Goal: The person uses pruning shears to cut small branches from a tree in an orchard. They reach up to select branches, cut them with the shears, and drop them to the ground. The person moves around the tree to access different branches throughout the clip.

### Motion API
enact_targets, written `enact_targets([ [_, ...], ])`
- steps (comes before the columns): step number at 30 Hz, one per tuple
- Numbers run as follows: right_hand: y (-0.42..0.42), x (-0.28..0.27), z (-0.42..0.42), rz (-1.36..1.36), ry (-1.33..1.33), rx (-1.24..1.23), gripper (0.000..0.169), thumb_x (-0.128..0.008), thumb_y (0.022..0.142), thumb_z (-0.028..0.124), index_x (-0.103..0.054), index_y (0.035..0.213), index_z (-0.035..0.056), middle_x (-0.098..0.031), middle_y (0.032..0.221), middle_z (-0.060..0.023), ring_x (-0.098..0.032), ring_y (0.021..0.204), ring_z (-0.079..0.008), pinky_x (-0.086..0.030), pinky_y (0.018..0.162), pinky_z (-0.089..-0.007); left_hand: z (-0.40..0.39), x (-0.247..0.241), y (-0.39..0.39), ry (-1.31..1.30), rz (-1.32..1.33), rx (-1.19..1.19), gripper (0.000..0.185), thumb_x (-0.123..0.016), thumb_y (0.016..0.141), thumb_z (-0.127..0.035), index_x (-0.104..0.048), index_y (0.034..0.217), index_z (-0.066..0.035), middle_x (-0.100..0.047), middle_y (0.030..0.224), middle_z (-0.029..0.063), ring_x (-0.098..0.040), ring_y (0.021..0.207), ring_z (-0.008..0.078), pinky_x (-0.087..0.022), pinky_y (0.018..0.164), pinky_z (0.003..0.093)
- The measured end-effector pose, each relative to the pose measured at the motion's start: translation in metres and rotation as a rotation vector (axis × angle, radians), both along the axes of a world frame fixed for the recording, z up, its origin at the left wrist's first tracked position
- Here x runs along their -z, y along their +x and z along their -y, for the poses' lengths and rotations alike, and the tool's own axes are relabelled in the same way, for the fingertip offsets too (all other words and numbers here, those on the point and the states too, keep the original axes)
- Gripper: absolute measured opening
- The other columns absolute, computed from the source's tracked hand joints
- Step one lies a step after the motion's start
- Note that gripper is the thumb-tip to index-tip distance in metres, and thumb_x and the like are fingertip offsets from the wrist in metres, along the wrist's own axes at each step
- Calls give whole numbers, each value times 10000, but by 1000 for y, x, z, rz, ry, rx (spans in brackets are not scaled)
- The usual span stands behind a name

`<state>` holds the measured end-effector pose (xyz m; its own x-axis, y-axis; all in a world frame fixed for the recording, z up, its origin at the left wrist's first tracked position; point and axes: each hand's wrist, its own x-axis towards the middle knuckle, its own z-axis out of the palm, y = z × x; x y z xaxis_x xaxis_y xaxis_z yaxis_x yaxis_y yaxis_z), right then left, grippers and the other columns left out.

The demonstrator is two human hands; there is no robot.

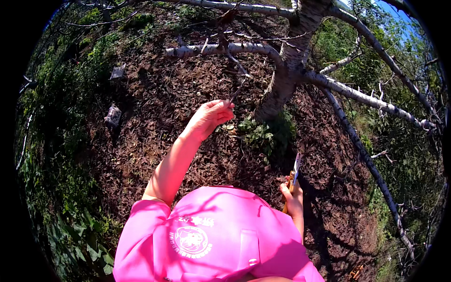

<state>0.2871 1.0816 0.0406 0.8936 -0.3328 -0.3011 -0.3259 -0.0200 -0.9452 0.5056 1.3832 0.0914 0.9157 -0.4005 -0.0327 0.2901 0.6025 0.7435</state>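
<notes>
My left hand (214,118) reaches forward, its thumb and fingertips pinched on a thin dark twig (238,90) that points up towards a pale cut branch. That short thick branch (243,48) grows leftward from the tree trunk (282,84). Low on the right, my right hand (294,202) is closed around the yellowish handles of pruning shears (296,169). Their metal blades point away from me, over the ground right of the trunk's base. Whether the blades are apart cannot be told.
Long pale branches (370,98) spread to the right, one slanting down (366,158) beside my right side. Leafy weeds (260,135) grow at the trunk's foot. Two small box-like objects (113,115) lie on the leaf litter at left. Green undergrowth (63,141) borders the left.
</notes>
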Motion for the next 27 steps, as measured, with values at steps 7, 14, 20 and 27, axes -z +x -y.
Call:
enact_targets([
  [7, 19, 0, -31, 143, -2, 64, 335, -690, 840, 146, -546, 1127, 50, -515, 840, 61, -482, 721, -33, -391, 646, -174, -6, 11, 11, -51, -45, 157, 147, -609, 892, -190, -632, 969, -66, -662, 930, 41, -636, 857, 169, -478, 874, 350],
  [14, 65, -44, -41, 233, -136, -9, 352, -671, 843, 100, -526, 1154, 22, -515, 855, 36, -485, 761, -38, -413, 706, -186, -14, 5, 4, 90, 55, 83, 214, -596, 911, -254, -629, 984, -55, -655, 907, 25, -629, 827, 117, -490, 837, 297],
  [20, 96, -39, -34, 286, -156, 15, 407, -663, 849, 71, -489, 1216, 52, -501, 919, 27, -483, 840, -55, -415, 788, -200, -49, -40, -2, 112, 343, -293, 335, -492, 965, -281, -584, 1129, -4, -659, 955, 63, -629, 897, 136, -484, 868, 301],
  [27, 117, -10, -14, 338, 61, -20, 333, -606, 857, -28, -514, 1167, 53, -479, 887, 40, -464, 789, -42, -415, 743, -184, -45, -112, -8, -191, 227, -50, 564, -347, 982, -451, -520, 1222, 29, -653, 1002, 128, -628, 953, 235, -468, 918, 369],
])
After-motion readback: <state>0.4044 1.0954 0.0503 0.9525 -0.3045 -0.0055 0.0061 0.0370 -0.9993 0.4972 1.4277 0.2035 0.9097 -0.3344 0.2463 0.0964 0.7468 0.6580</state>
